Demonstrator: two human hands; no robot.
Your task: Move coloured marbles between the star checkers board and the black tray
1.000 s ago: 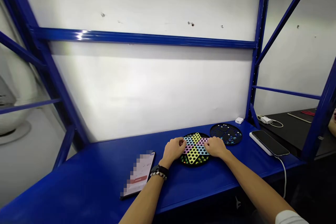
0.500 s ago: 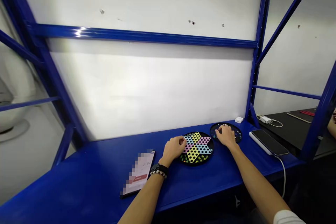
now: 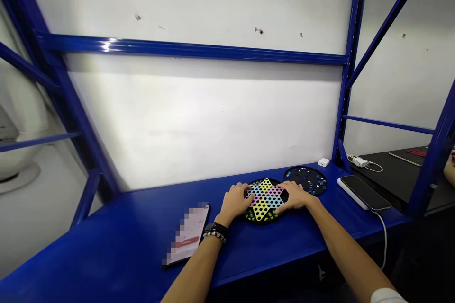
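The left hand [image 3: 234,202] and right hand [image 3: 293,197] rest on opposite sides of a star-patterned Chinese checkers board [image 3: 262,207], though whether they grip it is unclear. It lies on a blue steel shelf [image 3: 124,251] below a white wall [image 3: 199,118].

Bright, even light; warped, stretched edges.

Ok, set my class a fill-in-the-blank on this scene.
The left hand has a black ____ at its wrist.
The right hand rests on a round game board whose nearest star arm is ____.
A second round board lies to the person's ____ of it.
Both lie on a ____ metal shelf.
Answers: watch, yellow, right, blue.
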